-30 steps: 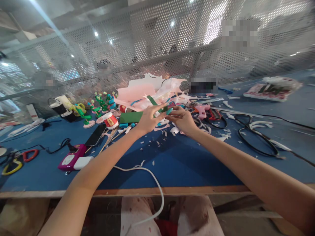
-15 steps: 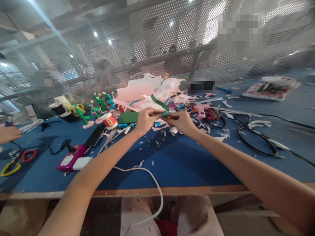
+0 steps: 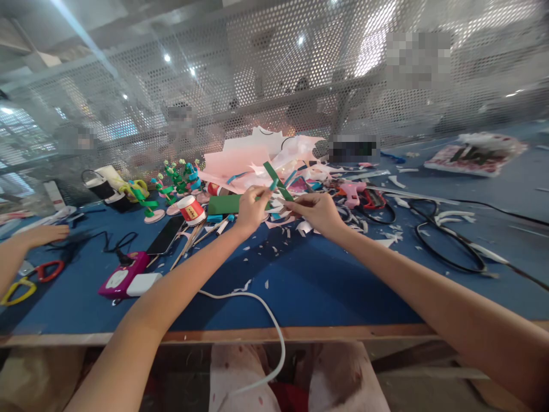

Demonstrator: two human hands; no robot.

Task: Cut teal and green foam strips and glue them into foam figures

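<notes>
Over the middle of the table, my right hand (image 3: 318,212) pinches the lower end of a narrow green paper strip (image 3: 271,171), which slants up to the left. My left hand (image 3: 252,210) is closed close beside it, with a small teal piece (image 3: 273,185) at its fingertips; its exact shape is too small to make out. Behind my left hand lies a flat green sheet (image 3: 223,204). Small paper craft plants (image 3: 175,177) on pink round bases stand to the left, near a red and white paper cup (image 3: 191,210).
Pink and white paper sheets (image 3: 240,163) pile up at the back. A pink glue gun (image 3: 351,193) and black cable (image 3: 446,257) lie right. A phone (image 3: 165,236), purple power adapter (image 3: 124,276) and scissors (image 3: 49,270) lie left, near another person's hand (image 3: 47,234).
My fingertips have moved apart; the teal piece now points up at my left fingers, and the strip lies straighter in my right. The other person's hand has moved right, further into view.
</notes>
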